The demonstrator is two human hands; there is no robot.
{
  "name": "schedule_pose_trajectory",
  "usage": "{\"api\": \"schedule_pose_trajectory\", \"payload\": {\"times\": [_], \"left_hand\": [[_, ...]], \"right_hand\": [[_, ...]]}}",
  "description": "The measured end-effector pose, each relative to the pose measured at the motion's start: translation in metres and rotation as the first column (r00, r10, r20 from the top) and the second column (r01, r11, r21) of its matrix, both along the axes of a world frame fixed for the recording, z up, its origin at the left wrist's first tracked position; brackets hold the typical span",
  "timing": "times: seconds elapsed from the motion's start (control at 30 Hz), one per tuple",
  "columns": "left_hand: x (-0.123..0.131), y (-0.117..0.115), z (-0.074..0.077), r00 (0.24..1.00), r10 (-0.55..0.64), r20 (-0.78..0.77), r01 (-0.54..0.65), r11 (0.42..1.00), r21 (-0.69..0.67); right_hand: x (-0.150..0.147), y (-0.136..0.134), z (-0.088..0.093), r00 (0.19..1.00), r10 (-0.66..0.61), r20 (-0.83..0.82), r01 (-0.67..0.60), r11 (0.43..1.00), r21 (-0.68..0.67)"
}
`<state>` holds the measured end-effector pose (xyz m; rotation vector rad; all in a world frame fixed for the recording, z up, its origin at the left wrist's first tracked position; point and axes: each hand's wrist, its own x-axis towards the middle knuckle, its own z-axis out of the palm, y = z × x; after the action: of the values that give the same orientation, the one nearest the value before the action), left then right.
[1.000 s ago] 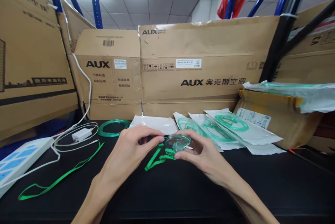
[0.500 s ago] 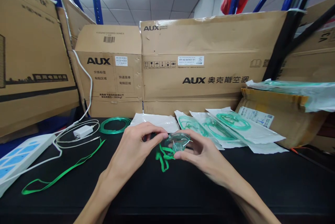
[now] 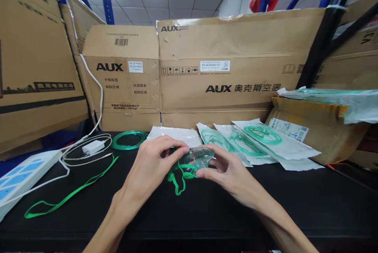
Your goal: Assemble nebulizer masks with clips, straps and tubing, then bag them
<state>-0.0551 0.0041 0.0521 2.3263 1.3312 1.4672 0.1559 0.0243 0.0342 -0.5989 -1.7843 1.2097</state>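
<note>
1. Head view: the clear mask (image 3: 203, 157) is held above the middle of the black table (image 3: 206, 213), well back from its front edge, between the two hands.
2. The right hand (image 3: 226, 166) grasps the mask from its right side, thumb in front and fingers behind. The left hand (image 3: 162, 158) has thumb and index fingertip pressed together at the mask's left edge; they seem to pinch the green strap (image 3: 178, 188), though the contact is hidden.
3. The strap hangs in loops from the mask's near-left side toward the front edge.
4. The mask's long axis appears to run roughly left to right; fingers cover too much to tell which end is narrower.
5. The step in hand looks like working the strap at the mask's edge; the next move calls for a steady right grip and precise left fingertips.
</note>
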Motion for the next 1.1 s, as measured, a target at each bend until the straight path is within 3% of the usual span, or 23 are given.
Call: {"api": "schedule_pose_trajectory", "payload": {"times": [0.3, 0.43, 0.53, 0.7, 0.87, 1.1], "left_hand": [[0.005, -0.002, -0.004, 0.998, -0.069, -0.008, 0.070, 0.988, 0.139], [0.007, -0.002, -0.005, 0.998, -0.068, 0.006, 0.065, 0.981, 0.185], [0.007, -0.002, -0.006, 0.998, -0.068, 0.009, 0.065, 0.981, 0.184], [0.010, 0.000, -0.008, 0.997, -0.063, -0.032, 0.067, 0.989, 0.135], [0.013, 0.001, -0.009, 0.996, -0.070, -0.056, 0.074, 0.994, 0.083], [0.015, 0.000, -0.010, 0.994, -0.100, -0.037, 0.102, 0.994, 0.034]], "right_hand": [[-0.003, 0.000, -0.004, 0.991, -0.123, -0.051, 0.124, 0.992, 0.020], [-0.001, -0.003, -0.002, 0.994, -0.102, -0.049, 0.103, 0.994, 0.035], [0.003, -0.006, 0.003, 0.992, -0.127, 0.010, 0.124, 0.984, 0.131], [0.007, -0.007, 0.005, 0.951, -0.289, 0.108, 0.255, 0.934, 0.250], [0.005, -0.004, 0.002, 0.971, -0.231, 0.063, 0.204, 0.937, 0.284], [0.004, -0.005, 0.004, 0.993, -0.117, -0.008, 0.117, 0.978, 0.172]]}}
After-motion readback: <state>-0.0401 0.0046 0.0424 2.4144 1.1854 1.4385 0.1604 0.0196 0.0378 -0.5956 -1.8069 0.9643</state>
